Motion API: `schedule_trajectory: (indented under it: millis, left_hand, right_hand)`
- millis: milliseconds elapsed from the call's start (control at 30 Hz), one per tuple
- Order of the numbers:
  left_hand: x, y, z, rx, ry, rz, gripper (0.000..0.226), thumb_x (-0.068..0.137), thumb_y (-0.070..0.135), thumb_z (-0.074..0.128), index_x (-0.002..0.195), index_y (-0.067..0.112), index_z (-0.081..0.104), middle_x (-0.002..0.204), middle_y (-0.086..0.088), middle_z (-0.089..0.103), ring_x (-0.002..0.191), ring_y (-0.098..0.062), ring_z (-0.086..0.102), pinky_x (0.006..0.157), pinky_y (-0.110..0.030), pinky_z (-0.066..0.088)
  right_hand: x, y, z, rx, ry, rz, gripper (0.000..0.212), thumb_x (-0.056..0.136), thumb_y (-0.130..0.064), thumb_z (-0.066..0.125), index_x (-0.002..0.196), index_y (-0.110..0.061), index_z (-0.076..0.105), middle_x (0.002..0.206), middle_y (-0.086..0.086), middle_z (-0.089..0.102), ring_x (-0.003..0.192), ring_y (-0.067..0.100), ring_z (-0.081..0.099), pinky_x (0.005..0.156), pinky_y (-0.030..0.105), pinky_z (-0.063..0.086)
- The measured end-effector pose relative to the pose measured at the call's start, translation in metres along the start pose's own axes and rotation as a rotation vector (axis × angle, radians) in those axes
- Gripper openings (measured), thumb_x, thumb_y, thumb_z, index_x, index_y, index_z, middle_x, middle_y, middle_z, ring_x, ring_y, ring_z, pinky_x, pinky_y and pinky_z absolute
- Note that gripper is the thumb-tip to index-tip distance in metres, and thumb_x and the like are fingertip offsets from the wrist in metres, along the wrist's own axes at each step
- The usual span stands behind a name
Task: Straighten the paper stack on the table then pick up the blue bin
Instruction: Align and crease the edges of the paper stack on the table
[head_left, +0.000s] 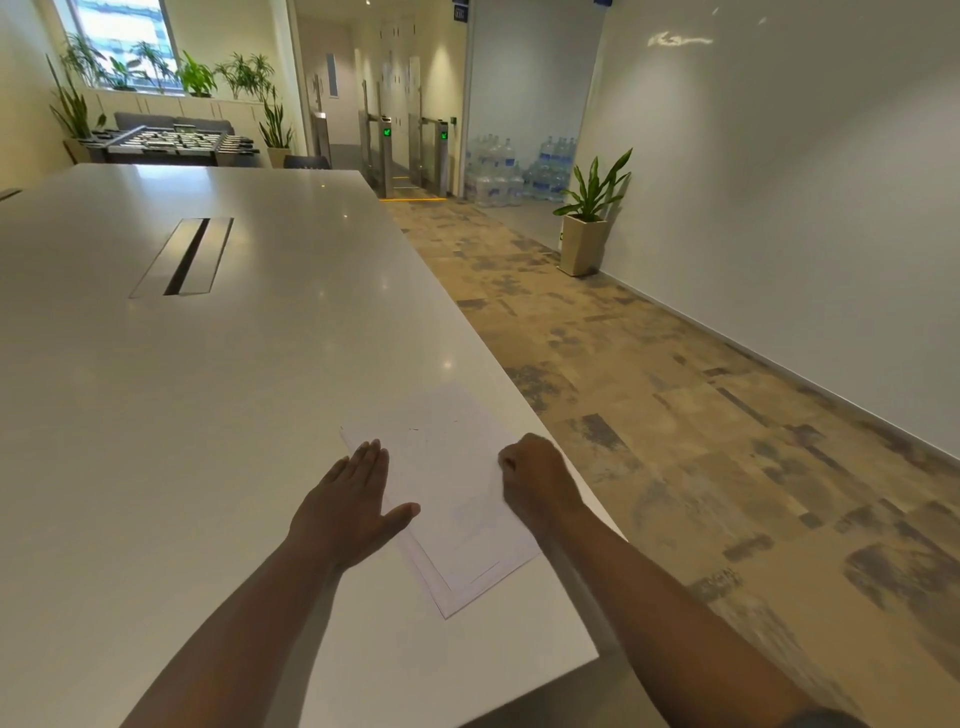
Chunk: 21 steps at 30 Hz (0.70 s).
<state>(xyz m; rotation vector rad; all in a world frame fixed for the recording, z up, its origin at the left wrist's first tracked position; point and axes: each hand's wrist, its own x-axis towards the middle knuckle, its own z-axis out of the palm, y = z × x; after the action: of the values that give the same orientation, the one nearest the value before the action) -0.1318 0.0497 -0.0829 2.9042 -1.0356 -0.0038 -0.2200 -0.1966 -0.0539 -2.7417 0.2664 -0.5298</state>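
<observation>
From the head view, we see a paper stack (457, 499) lying in the lower middle of the frame, near the right edge of a long white table (156, 415). The sheets are not squared up: lower edges show offset from one another at the bottom corner. Our left hand (348, 506) lies flat on the table with straight fingers along the stack's left edge, thumb spread out over the paper. Our right hand (537, 480) sits at the stack's right edge with its fingers curled under; we cannot tell whether they pinch the sheets or merely press against them. We cannot find the blue bin anywhere in this view. A metal cable slot (184, 257) is set into the tabletop in the left middle of the frame. To the right, a potted plant (589, 213) stands on the patterned carpet against the wall, and water bottles (519, 169) are piled behind it. A foosball table (171, 143) stands at the upper left.
</observation>
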Motion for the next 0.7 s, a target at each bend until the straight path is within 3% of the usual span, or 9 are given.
schedule_trajectory:
  millis: [133,233,300,367,433,500,533,600,700]
  left_hand:
    - [-0.001,0.001,0.0,-0.006,0.013,0.002,0.121,0.062,0.086,-0.022,0.153,0.008,-0.004,0.162,-0.005,-0.009,0.148,-0.012,-0.011,0.121,-0.031,0.0]
    - [-0.001,0.001,0.0,-0.011,0.019,0.003,0.121,0.063,0.086,-0.021,0.153,0.008,-0.003,0.162,-0.006,-0.008,0.148,-0.013,-0.01,0.121,-0.032,0.0]
    - [0.0,0.001,0.0,-0.014,0.018,0.003,0.12,0.063,0.086,-0.02,0.153,0.008,-0.004,0.162,-0.005,-0.009,0.148,-0.012,-0.01,0.121,-0.031,0.0]
    - [0.0,0.001,0.0,-0.012,0.01,0.003,0.119,0.064,0.085,-0.019,0.153,0.008,-0.005,0.162,-0.005,-0.01,0.148,-0.012,-0.01,0.121,-0.031,0.0]
    - [0.0,0.0,0.001,-0.012,0.009,0.0,0.12,0.064,0.086,-0.018,0.153,0.008,-0.004,0.162,-0.005,-0.009,0.148,-0.013,-0.01,0.121,-0.032,0.001]
    - [0.0,0.0,0.002,-0.023,-0.001,-0.002,0.116,0.068,0.087,-0.011,0.154,0.008,-0.004,0.162,-0.005,-0.009,0.148,-0.012,-0.01,0.121,-0.032,0.001]
    - [0.001,0.0,0.002,-0.027,-0.001,-0.004,0.112,0.071,0.085,-0.006,0.154,0.008,-0.004,0.162,-0.005,-0.009,0.148,-0.012,-0.01,0.121,-0.032,0.001]
    - [0.001,0.0,0.002,-0.028,0.002,-0.006,0.109,0.074,0.083,-0.003,0.154,0.008,-0.004,0.162,-0.005,-0.008,0.148,-0.012,-0.01,0.121,-0.032,0.001]
    - [0.001,-0.001,0.002,-0.022,0.006,-0.003,0.115,0.069,0.086,-0.011,0.154,0.008,-0.003,0.162,-0.006,-0.007,0.149,-0.013,-0.008,0.121,-0.033,0.002]
  right_hand:
    - [-0.018,-0.003,0.001,0.068,-0.127,-0.051,0.025,0.074,-0.003,0.049,0.05,-0.01,0.053,0.056,0.012,0.049,0.065,0.016,0.05,0.055,0.035,0.041]
    - [-0.018,0.009,-0.007,0.1,-0.012,0.119,0.04,0.071,-0.002,0.051,0.045,-0.02,0.026,0.052,-0.002,0.027,0.058,0.017,0.039,0.049,0.029,0.027]
    - [-0.025,-0.009,-0.007,0.086,-0.018,0.064,0.038,0.069,0.0,0.051,0.047,-0.019,0.027,0.053,-0.005,0.024,0.057,0.018,0.035,0.051,0.029,0.023]
    - [-0.04,-0.031,0.002,0.093,-0.119,-0.101,0.03,0.078,-0.003,0.054,0.051,-0.015,0.052,0.057,-0.004,0.045,0.062,0.015,0.045,0.056,0.029,0.034]
    - [-0.046,-0.032,0.005,0.111,-0.191,-0.15,0.019,0.083,-0.011,0.057,0.07,-0.009,0.071,0.073,0.0,0.065,0.072,0.01,0.058,0.065,0.03,0.048]
    - [-0.039,-0.017,0.002,0.135,-0.136,-0.03,0.017,0.08,-0.009,0.056,0.067,-0.004,0.066,0.064,0.004,0.06,0.064,0.012,0.057,0.062,0.029,0.047]
    - [-0.035,-0.01,-0.003,0.132,-0.083,0.038,0.024,0.076,-0.005,0.054,0.059,-0.005,0.038,0.054,0.004,0.047,0.054,0.014,0.047,0.058,0.029,0.041]
    - [-0.032,-0.008,-0.004,0.088,-0.015,0.051,0.038,0.074,0.0,0.051,0.049,-0.017,0.028,0.051,0.0,0.026,0.049,0.012,0.031,0.054,0.03,0.031]
    - [-0.049,-0.031,0.007,0.083,-0.117,-0.097,0.025,0.084,-0.005,0.055,0.062,-0.01,0.064,0.067,0.001,0.057,0.071,0.013,0.053,0.063,0.031,0.045]
